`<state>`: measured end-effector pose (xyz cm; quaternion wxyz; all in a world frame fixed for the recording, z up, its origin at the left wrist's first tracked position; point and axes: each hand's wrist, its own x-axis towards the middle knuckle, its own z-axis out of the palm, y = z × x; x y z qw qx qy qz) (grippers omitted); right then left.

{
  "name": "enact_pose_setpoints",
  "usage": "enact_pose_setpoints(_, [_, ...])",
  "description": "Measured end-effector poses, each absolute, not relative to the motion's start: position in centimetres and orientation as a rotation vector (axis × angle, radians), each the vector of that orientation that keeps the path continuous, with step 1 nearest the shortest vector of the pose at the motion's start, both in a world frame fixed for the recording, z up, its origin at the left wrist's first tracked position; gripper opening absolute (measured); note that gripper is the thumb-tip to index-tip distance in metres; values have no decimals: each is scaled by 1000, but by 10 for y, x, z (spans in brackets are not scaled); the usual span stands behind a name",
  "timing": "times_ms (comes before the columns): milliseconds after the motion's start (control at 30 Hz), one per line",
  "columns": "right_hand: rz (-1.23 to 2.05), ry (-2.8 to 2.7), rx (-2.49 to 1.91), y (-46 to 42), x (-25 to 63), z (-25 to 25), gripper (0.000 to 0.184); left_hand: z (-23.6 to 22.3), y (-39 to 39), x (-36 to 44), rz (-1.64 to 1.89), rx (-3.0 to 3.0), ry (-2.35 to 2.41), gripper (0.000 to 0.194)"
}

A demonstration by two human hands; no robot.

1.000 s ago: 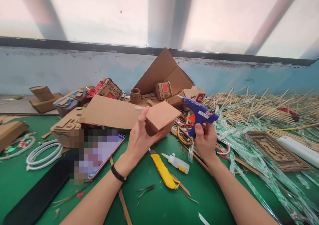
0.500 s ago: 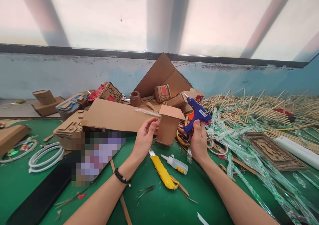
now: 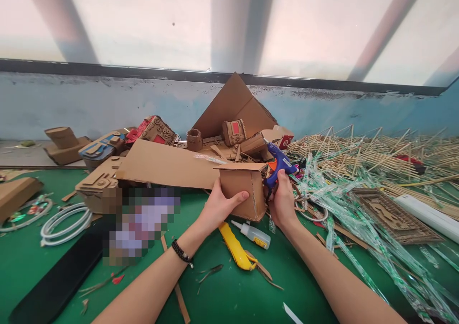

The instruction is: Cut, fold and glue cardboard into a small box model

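The small cardboard box [image 3: 247, 181] is just beyond the yellow utility knife [image 3: 236, 247], clasped by the left hand [image 3: 218, 208], thumb on its near wall, other fingers largely hidden. It looks light, fairly stiff but crushable; the walls below the overhanging top seem the safest hold. The right hand [image 3: 283, 203] curls round the blue glue gun [image 3: 280, 161].

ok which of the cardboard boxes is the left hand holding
The plain box beside the glue gun: the left hand grips it, while the blue-topped box and red-sided box, both decorated, sit farther back, untouched.
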<state>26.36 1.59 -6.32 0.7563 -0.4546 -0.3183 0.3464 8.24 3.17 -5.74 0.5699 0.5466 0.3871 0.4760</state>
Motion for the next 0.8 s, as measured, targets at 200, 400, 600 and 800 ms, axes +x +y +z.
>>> enact_pose_setpoints(200, [842,-591,-995,13,262,-57,51,-46,29,80,1090,1164,887,99])
enact_pose_setpoints(400, [849,-567,-965,17,266,-58,53,-39,33,74,1130,1099,890,81])
enact_pose_setpoints(600, [683,-631,-1020,21,283,-55,57,-56,40,75,1324,1294,959,86])
enact_pose_setpoints(800, [542,-628,-1074,22,292,-55,51,-67,35,78,1273,1541,982,76])
